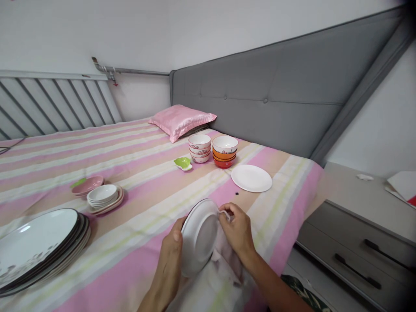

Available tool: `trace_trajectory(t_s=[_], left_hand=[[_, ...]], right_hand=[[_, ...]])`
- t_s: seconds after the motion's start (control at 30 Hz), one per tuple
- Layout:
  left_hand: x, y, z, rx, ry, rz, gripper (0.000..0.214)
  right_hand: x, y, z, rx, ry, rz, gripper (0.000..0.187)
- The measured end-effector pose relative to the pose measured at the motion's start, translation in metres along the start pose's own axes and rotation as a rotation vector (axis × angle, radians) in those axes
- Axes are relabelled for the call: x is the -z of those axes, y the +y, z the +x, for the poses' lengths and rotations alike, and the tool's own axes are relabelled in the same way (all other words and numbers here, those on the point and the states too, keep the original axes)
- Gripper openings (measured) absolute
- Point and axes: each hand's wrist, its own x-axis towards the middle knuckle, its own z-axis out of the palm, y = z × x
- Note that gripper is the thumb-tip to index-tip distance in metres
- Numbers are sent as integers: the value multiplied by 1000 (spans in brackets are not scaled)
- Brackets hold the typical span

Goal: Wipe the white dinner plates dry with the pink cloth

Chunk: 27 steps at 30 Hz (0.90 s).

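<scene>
The left hand (171, 249) grips a round white ceramic plate (199, 238) at its nine o'clock edge; the right hand (238, 229), at two o'clock, pinches a crumpled pale-pink fabric cloth (225, 255), apparently against the rim. Between them, the tilted plate's outline runs from seven to one o'clock.

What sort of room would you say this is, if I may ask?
Most likely a bedroom: a padded grey headboard, a pink pillow and a bedside cabinet show it.
</scene>
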Motion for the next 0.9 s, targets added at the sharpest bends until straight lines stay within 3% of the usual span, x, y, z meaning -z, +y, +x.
trace_trajectory(t_s=[0.17,0.27,0.6,0.9], left_hand=[[-5,7,-4,-35,52,56,61],[-10,10,-6,-64,57,35,56],[-11,10,-8,-142,0,101,50],[-9,5,-5,-151,-28,59,59]], right_hand=[[0,9,7,-141,-37,91,17],[0,10,7,-106,-39,197,20],[10,-18,-4,417,44,193,18],[9,-42,-28,738,-50,112,31]])
